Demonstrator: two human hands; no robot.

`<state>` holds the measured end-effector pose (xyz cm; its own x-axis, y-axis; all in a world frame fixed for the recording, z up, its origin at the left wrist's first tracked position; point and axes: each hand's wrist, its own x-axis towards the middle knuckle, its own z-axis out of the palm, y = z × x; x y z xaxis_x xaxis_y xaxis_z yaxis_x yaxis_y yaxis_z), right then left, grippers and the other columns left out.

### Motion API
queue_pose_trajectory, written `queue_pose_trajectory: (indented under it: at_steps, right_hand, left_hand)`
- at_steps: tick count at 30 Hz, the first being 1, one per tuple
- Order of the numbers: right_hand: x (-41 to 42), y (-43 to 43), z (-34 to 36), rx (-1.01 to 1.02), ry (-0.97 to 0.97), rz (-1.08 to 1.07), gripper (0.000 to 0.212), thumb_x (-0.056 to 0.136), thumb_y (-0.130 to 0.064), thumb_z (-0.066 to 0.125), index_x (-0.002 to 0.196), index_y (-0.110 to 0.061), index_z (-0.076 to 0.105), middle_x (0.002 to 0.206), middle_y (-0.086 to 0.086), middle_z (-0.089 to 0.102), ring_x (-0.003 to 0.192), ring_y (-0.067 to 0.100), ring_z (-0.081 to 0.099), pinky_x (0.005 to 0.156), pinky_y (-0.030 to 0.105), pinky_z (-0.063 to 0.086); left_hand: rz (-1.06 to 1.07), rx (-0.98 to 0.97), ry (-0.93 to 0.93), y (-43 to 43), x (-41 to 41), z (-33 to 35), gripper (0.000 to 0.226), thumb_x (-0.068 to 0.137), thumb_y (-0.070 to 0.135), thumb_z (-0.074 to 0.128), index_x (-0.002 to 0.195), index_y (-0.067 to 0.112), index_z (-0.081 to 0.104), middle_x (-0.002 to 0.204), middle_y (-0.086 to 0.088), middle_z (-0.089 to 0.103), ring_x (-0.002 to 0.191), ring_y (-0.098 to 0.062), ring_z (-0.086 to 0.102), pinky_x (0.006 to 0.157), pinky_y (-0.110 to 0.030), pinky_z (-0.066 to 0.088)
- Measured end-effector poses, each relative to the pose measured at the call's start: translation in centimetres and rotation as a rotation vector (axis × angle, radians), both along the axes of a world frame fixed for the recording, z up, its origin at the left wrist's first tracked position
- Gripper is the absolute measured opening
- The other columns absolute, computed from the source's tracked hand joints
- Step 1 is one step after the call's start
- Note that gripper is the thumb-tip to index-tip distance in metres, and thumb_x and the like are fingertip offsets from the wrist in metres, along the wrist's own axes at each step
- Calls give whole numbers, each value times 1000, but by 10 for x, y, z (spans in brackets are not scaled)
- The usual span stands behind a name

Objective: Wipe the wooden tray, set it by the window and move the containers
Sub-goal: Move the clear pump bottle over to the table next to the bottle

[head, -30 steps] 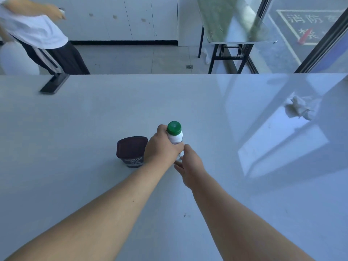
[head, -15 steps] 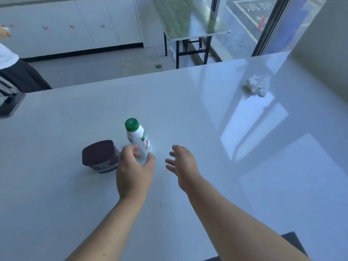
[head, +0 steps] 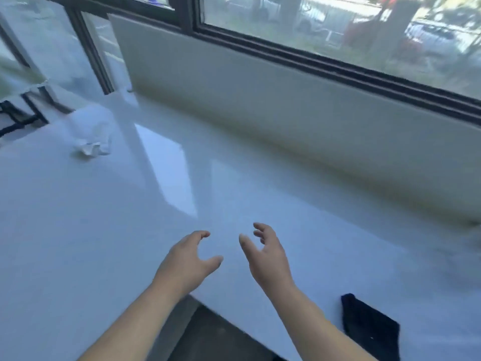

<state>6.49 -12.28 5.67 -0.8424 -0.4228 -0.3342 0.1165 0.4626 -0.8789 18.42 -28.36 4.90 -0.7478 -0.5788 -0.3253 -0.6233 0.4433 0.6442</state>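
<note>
My left hand and my right hand hover side by side over the white table, both with fingers spread and nothing in them. The window runs along the far side above a pale wall panel. The green-capped bottle, the dark tub and the wooden tray are out of view.
A crumpled white tissue lies on the table at the left. A dark cloth lies near the table's front edge at the right. The table edge and dark floor show between my forearms.
My view has swung right toward the window. Both hands let go of the green-capped bottle and now hang free; the bottle and dark tub have left the view.
</note>
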Motion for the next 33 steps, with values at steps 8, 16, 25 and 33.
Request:
queue_pose_trajectory:
  at_steps: [8,16,25,33]
  right_hand:
    - [-119,237,-2,-4,86,-465,53,83,-64,61,131,-46,49,134,-24,51,123,-9,46,97,26,39]
    - [-205,425,-14,29,108,-949,53,97,-43,64,142,-22,46,140,-4,52,122,17,54,103,41,46]
    - [-286,478,-44,-196,-224,-897,37,95,-56,43,128,-62,58,133,-34,59,129,11,54,111,40,43]
    - [-305,470,-59,-408,-350,-951,26,85,-51,51,80,-37,71,83,-14,72,67,3,66,70,28,51]
  left_hand:
    - [-475,10,58,199,-226,16,86,74,66,72,150,45,39,155,16,43,138,-7,44,95,-28,39]
    - [-718,25,86,375,-362,17,104,69,67,77,156,43,25,161,13,36,141,-10,41,93,-29,43]
    - [-651,15,284,479,-437,13,125,64,65,87,159,45,8,166,16,20,148,-9,30,111,-37,41]
    - [-682,-67,298,472,-453,12,107,66,57,86,156,36,31,156,12,32,140,-16,39,108,-37,43]
